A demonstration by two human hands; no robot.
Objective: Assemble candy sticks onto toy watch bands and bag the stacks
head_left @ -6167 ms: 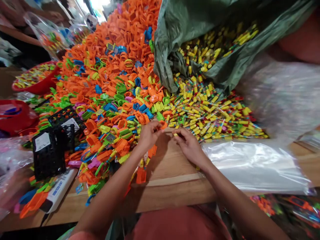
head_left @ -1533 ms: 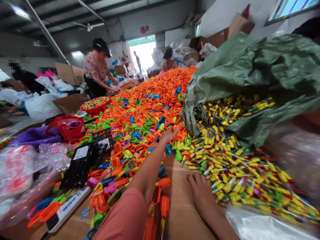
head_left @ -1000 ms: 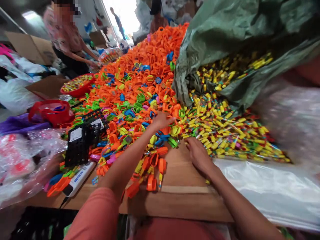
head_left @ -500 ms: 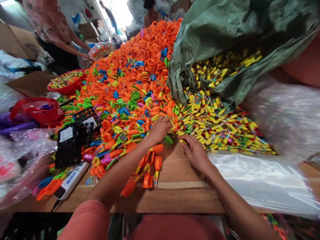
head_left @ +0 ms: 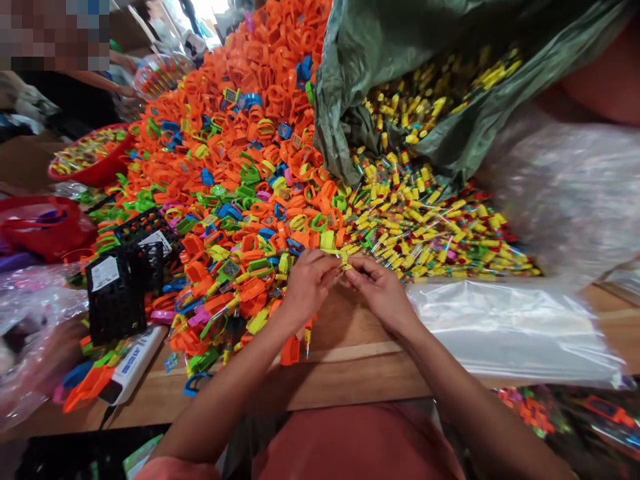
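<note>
Both hands meet above the wooden table [head_left: 350, 357], near the front of the heaps. My left hand [head_left: 311, 280] is closed on a yellow toy watch [head_left: 331, 248], whose band stretches toward the right. The fingers of my right hand [head_left: 376, 285] pinch a small yellow piece at the band's right end; its exact shape is partly hidden by the fingertips. Behind and left rises a heap of mostly orange toy watches [head_left: 250, 133], mixed with green, blue and yellow ones. To the right of it spreads a pile of yellow-capped clear tubes [head_left: 430, 233].
A green sack [head_left: 345, 87] spills tubes at the back right. Clear plastic bags [head_left: 500, 333] lie at the right front. Black trays [head_left: 116, 293], a white power strip [head_left: 135, 363] and red baskets [head_left: 95, 170] stand left. Another person's arm [head_left: 100, 83] shows at the upper left.
My hands have come together, and a yellow watch is now held between them. Green and blue watches now lie near the left front edge. The view has shifted downward and to the right.
</note>
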